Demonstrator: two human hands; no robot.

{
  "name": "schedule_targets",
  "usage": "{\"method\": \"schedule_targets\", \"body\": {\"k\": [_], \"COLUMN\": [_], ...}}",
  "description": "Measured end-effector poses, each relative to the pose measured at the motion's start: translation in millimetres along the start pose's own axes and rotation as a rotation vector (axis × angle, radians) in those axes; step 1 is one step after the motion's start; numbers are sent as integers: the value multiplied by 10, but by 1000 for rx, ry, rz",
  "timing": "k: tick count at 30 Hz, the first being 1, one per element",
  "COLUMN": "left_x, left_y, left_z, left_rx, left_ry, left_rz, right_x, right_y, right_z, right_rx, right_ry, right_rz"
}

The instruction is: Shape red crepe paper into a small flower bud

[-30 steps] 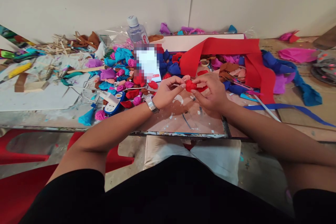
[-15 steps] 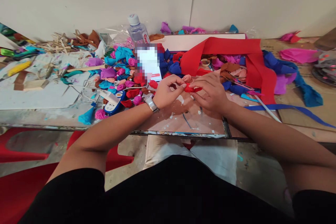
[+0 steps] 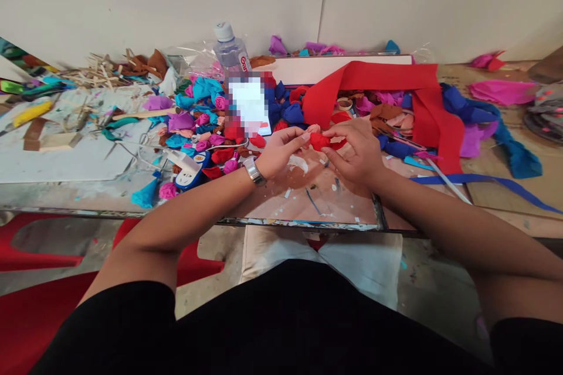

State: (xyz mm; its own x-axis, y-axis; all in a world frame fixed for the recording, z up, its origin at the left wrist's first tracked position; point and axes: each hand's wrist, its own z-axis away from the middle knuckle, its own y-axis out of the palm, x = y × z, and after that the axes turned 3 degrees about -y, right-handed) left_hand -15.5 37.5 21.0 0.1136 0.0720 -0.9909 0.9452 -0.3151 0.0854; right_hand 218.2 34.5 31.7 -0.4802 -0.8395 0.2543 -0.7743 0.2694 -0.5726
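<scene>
Between my hands, just above the table edge area, is a small red crepe paper rosette (image 3: pixel 319 141), with a strip of the same paper trailing to its right. My right hand (image 3: pixel 357 149) pinches it from the right, thumb below and fingers above. At its left side, my left hand (image 3: pixel 284 149) has thumb and forefinger pressed together on the paper's edge. A metal watch (image 3: pixel 254 172) is on my left wrist. Behind the hands lies a wide red crepe paper strip (image 3: pixel 373 79), folded over the pile.
A lit phone (image 3: pixel 251 105), partly pixelated, leans before a clear bottle (image 3: pixel 231 55). Paper rosettes in several colours crowd the left, beside a blue-and-white power strip (image 3: pixel 192 173). A yellow cutter (image 3: pixel 33 112) lies far left. A blue paper strip (image 3: pixel 497 183) crosses the right side.
My fingers have shifted around the red paper, and more of the rosette shows between them. The left hand has drawn slightly left, its fingers straighter. Other things stay put.
</scene>
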Motion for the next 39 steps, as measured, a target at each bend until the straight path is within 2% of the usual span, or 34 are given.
{"method": "schedule_targets", "body": {"k": [4, 9, 13, 20, 27, 34, 39], "left_x": [-43, -11, 16, 41, -4, 28, 76], "left_y": [-3, -25, -22, 12, 11, 40, 20], "left_z": [21, 5, -5, -14, 13, 35, 29], "left_rx": [-43, -67, -30, 91, 76, -27, -97], "left_ry": [108, 122, 85, 7, -65, 162, 202], "left_rz": [-191, -257, -159, 47, 94, -223, -299], "right_x": [-3, 6, 8, 30, 16, 23, 36], "right_y": [11, 18, 19, 8, 15, 16, 21], "right_z": [13, 29, 21, -14, -12, 4, 14], "right_rx": [54, 66, 44, -20, -72, -60, -35], "right_ry": [5, 4, 0, 96, 111, 81, 89], "right_rz": [37, 41, 11, -14, -26, 0, -12]}}
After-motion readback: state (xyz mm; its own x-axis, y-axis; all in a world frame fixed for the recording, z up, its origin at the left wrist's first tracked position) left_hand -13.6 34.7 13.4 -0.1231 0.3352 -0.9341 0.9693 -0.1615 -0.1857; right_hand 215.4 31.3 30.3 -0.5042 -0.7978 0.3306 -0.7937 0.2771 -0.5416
